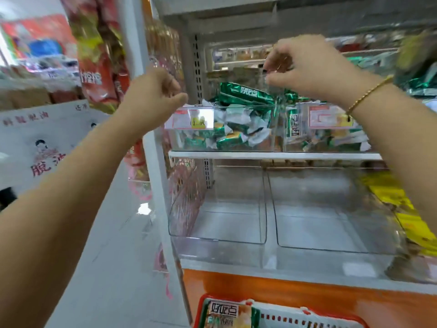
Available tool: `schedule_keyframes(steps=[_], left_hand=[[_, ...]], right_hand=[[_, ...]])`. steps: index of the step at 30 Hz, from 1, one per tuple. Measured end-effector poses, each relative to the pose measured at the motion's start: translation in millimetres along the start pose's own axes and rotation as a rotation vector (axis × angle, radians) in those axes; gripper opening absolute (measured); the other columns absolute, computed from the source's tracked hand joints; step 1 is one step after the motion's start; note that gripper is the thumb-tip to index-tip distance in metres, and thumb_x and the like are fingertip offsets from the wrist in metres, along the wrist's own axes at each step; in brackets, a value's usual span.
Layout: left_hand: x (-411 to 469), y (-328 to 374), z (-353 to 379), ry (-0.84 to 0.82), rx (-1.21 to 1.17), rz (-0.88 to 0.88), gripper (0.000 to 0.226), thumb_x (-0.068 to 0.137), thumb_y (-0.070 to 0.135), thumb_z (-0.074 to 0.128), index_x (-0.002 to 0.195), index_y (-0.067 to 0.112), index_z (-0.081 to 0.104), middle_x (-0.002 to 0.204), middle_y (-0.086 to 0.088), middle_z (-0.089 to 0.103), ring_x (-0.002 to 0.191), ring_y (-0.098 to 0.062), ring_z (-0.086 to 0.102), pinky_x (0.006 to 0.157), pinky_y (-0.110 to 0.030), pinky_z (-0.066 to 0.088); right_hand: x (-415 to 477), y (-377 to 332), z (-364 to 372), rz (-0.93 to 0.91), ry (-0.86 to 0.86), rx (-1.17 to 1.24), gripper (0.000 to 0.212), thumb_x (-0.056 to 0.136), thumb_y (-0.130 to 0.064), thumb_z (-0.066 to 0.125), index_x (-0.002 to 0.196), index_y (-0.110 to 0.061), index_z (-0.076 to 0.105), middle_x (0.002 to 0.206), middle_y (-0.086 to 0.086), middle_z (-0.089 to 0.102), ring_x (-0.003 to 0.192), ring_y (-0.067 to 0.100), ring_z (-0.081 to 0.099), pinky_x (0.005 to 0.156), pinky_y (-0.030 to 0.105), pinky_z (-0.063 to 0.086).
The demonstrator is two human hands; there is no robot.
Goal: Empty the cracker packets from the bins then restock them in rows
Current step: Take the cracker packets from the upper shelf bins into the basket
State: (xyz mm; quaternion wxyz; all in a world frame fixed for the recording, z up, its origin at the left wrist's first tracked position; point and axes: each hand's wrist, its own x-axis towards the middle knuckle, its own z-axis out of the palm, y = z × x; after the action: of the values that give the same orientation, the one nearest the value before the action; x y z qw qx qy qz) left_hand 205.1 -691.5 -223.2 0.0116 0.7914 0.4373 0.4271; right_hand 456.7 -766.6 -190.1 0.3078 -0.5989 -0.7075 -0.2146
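Green foil cracker packets [244, 94], crinkly and glossy, lie heaped in two clear plastic bins [274, 129] on the upper shelf [272, 155]; one more sits in the red basket [305, 314] below. The left hand [157, 89] is curled at the left bin's front corner, the right hand [305, 65] pinched above the divider; whether either actually grips anything is blurred. Two lower bins [264, 223], smooth and transparent, stand empty. Best probably to scoop packets out in loose handfuls, since slick foil slides, and lift clear of the rigid rim.
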Motion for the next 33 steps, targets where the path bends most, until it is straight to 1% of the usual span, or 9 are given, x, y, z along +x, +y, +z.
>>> schedule_keyframes(steps=[3,5,8,13,16,20,23,26,33], left_hand=[[31.0,-8.1,7.3,-0.156,0.038,-0.040,0.017,0.089,0.029,0.064,0.100,0.017,0.061,0.097,0.001,0.061,0.089,-0.015,0.057,0.077,-0.027,0.042],[44.2,-6.8,13.7,-0.203,0.016,-0.032,0.020,0.090,0.031,0.064,0.103,0.017,0.063,0.096,0.001,0.062,0.082,-0.012,0.057,0.071,-0.025,0.044],[64.1,1.2,25.1,-0.241,-0.060,-0.076,0.020,0.092,0.033,0.059,0.100,0.016,0.065,0.088,0.001,0.065,0.070,-0.007,0.058,0.063,-0.021,0.046],[101.6,28.7,52.5,-0.407,-0.401,-0.435,0.034,0.090,0.038,0.061,0.088,0.005,0.056,0.088,-0.013,0.063,0.058,-0.014,0.057,0.056,-0.021,0.054],[115.9,42.6,68.3,-0.479,-0.242,-0.501,0.033,0.092,0.042,0.057,0.088,0.010,0.050,0.083,-0.009,0.057,0.056,-0.014,0.053,0.048,-0.018,0.050],[127.2,54.0,74.6,-0.664,-0.203,-0.575,0.025,0.096,0.031,0.054,0.096,0.006,0.057,0.088,-0.012,0.065,0.064,-0.019,0.062,0.054,-0.025,0.055],[130.6,56.7,72.2,-0.665,-0.323,-0.655,0.030,0.091,0.029,0.062,0.103,0.001,0.058,0.097,-0.017,0.068,0.078,-0.024,0.068,0.056,-0.034,0.059],[127.3,56.0,71.8,-0.640,-0.466,-0.715,0.020,0.088,0.022,0.064,0.097,0.005,0.062,0.100,-0.014,0.067,0.085,-0.022,0.067,0.062,-0.033,0.059],[116.3,42.4,57.8,-0.549,-0.838,-0.825,0.035,0.082,0.014,0.067,0.113,0.003,0.053,0.111,-0.016,0.063,0.092,-0.029,0.067,0.061,-0.033,0.060]], right_hand=[[36.4,10.0,13.6,-0.009,-0.162,-0.130,0.041,0.086,-0.031,0.069,0.122,-0.013,0.061,0.118,0.008,0.063,0.107,0.025,0.057,0.091,0.031,0.044],[51.8,18.3,20.3,0.011,-0.261,-0.178,0.046,0.086,-0.033,0.069,0.125,-0.011,0.060,0.123,0.010,0.062,0.109,0.027,0.057,0.092,0.032,0.044],[60.3,38.9,14.6,0.065,-0.283,-0.175,0.035,0.089,-0.035,0.065,0.114,-0.011,0.068,0.112,0.009,0.067,0.095,0.024,0.059,0.081,0.028,0.045],[54.1,89.2,-7.3,0.190,-0.257,-0.178,0.027,0.091,-0.034,0.061,0.101,-0.012,0.072,0.096,0.007,0.069,0.080,0.020,0.058,0.071,0.028,0.043],[50.2,125.4,-18.0,0.294,-0.295,-0.250,0.028,0.090,-0.032,0.064,0.101,-0.007,0.073,0.101,0.014,0.070,0.086,0.026,0.061,0.077,0.034,0.050],[45.9,162.1,-19.4,0.429,-0.391,-0.310,0.034,0.090,-0.030,0.065,0.115,-0.007,0.068,0.121,0.013,0.065,0.107,0.030,0.058,0.095,0.039,0.047],[46.7,172.0,-14.2,0.499,-0.404,-0.351,0.049,0.088,-0.033,0.067,0.124,-0.001,0.060,0.125,0.018,0.060,0.111,0.034,0.055,0.092,0.038,0.046],[54.1,168.2,-6.9,0.523,-0.418,-0.421,0.056,0.090,-0.038,0.064,0.124,0.005,0.056,0.125,0.022,0.057,0.111,0.037,0.055,0.084,0.037,0.045],[68.3,149.2,16.2,0.505,-0.479,-0.642,0.040,0.097,-0.029,0.051,0.126,-0.002,0.054,0.121,0.019,0.058,0.106,0.034,0.057,0.092,0.043,0.050]])
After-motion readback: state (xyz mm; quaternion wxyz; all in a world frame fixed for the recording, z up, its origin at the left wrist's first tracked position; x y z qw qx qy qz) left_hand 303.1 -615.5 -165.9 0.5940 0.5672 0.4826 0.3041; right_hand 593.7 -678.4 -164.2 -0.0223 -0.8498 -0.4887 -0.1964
